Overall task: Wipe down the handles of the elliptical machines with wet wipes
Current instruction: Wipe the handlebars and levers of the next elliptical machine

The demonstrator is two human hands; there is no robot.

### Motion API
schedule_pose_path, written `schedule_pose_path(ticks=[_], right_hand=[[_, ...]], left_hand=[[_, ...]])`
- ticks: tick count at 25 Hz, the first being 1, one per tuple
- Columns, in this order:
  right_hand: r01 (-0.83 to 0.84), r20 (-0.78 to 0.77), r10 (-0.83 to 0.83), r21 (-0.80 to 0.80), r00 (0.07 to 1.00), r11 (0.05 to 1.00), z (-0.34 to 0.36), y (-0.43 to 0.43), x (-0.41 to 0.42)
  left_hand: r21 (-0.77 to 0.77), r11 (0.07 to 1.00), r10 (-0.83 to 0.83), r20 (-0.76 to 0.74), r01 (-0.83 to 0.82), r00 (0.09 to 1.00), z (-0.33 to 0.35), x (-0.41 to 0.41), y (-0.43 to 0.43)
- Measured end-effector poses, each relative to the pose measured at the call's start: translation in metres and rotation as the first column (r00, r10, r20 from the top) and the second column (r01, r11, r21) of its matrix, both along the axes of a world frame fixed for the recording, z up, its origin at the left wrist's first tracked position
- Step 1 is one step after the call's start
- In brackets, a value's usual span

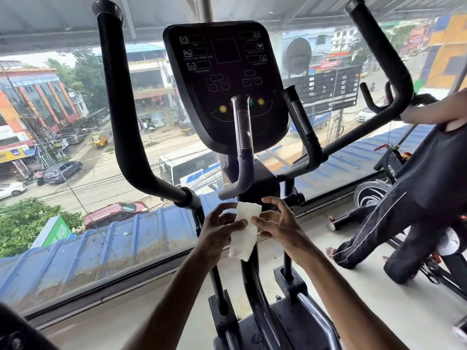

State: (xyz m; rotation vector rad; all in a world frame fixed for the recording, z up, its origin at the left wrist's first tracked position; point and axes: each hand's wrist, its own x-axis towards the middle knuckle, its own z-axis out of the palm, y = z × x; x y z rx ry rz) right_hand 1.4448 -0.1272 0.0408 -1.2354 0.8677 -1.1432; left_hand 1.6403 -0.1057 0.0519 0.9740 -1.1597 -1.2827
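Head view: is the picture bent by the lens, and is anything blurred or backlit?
Head view: the wide lens bows the window sill and tilts the street buildings; daylight from the window leaves the console dark; the wipe, left hand and right hand are sharp; the lower-left corner is blurred.

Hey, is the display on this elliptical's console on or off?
Off, as far as it shows: every readout window on the console is dark, with no digits lit. Only coloured buttons stand out low on it.

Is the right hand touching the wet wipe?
Touching. In the head view the right hand presses its thumb on the wet wipe; the left hand pinches the other edge.
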Motion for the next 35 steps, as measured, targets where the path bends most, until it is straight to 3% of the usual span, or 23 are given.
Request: schedule_pose_path(ticks=[6,11,16,21,26,30,35], right_hand=[[0.059,0.107,-0.062,0.03,0.992,0.998,-0.006,0.002,0.005],[0.101,0.117,-0.099,-0.004,0.988,0.995,-0.003,0.004,0.004],[0.047,0.013,-0.046,-0.055,0.999,0.997,-0.008,0.003,-0.001],[0.052,-0.094,-0.061,-0.096,0.994,0.994,-0.007,0.002,-0.007],[0.059,-0.207,-0.106,-0.222,0.973,0.973,-0.005,-0.001,-0.007],[0.098,-0.241,-0.156,-0.233,0.958,0.967,-0.008,-0.004,-0.011],[0.092,-0.198,-0.128,-0.184,0.972,0.979,-0.007,-0.005,-0.009]], left_hand=[[0.016,0.999,0.038,-0.14,-0.036,0.989,-0.002,-0.005,0.004],[0.079,0.997,0.025,-0.069,-0.019,0.997,-0.006,-0.006,0.004],[0.029,0.999,0.03,-0.095,-0.028,0.995,0.0,-0.006,0.007],[-0.084,0.988,0.133,0.054,-0.128,0.99,0.007,-0.006,0.008],[-0.153,0.982,0.15,0.264,-0.112,0.953,0.011,-0.013,0.009],[-0.174,0.977,0.183,0.371,-0.125,0.91,0.009,-0.014,0.007],[-0.146,0.98,0.172,0.301,-0.133,0.938,0.01,-0.021,0.005]])
